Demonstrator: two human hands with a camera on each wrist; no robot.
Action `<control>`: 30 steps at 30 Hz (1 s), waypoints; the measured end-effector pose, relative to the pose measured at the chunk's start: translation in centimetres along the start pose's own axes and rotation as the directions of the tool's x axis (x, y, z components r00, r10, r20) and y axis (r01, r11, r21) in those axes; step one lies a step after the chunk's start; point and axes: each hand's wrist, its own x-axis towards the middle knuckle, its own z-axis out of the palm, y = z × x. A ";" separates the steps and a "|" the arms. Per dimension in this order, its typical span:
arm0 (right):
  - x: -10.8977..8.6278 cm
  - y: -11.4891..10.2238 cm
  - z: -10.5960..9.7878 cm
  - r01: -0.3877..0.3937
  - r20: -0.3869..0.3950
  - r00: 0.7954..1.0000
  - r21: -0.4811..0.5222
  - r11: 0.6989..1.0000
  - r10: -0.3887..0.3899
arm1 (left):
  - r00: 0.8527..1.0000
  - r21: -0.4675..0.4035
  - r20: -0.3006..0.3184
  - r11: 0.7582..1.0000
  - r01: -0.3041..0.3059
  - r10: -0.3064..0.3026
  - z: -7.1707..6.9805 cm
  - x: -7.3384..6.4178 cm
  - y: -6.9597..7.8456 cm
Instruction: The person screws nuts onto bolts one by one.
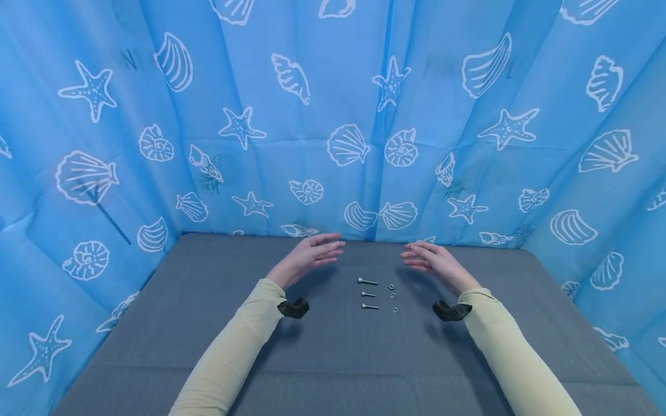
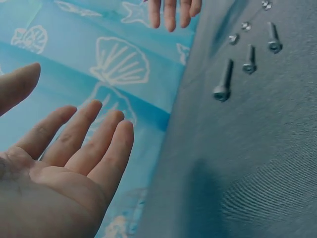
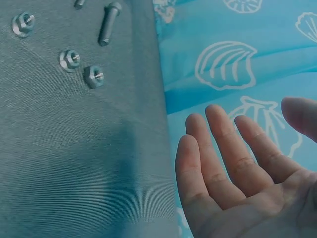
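My left hand (image 1: 311,254) hovers over the table to the left of the hardware, fingers loosely extended and palm facing inward. Opposite it, on the right, my right hand (image 1: 434,263) is held the same way with nothing in it. Between and nearer than the hands lie three socket-head bolts in a column: a long bolt (image 1: 367,282) at the back, a short bolt (image 1: 368,294) in the middle, another bolt (image 1: 370,307) in front. Right of them sit three nuts: a hex nut (image 3: 94,77) at the back, a flanged nut (image 3: 70,60), and another flanged nut (image 3: 23,24).
A grey cloth-covered table (image 1: 333,358) spans the space beneath both arms. Blue curtains (image 1: 333,104) printed with white shells and starfish hang behind it and along both sides. Each wrist wears a black camera mount, on the left (image 1: 293,308) and on the right (image 1: 451,311).
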 end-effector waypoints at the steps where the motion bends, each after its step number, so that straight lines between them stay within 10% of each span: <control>1: 0.0 0.2 0.0 -0.002 0.007 1.000 0.005 1.000 0.002 | 1.000 -0.018 0.001 1.000 0.011 -0.011 0.1 0.1 -0.3; 12: -0.1 2.1 0.5 -0.037 0.090 0.995 -0.013 0.999 0.038 | 0.984 0.004 -0.037 0.985 0.174 -0.174 0.9 0.6 -2.6; 30: 0.6 3.6 1.4 -0.060 0.155 0.986 -0.021 0.998 0.062 | 0.960 0.057 -0.098 0.961 0.270 -0.264 3.0 1.8 -4.0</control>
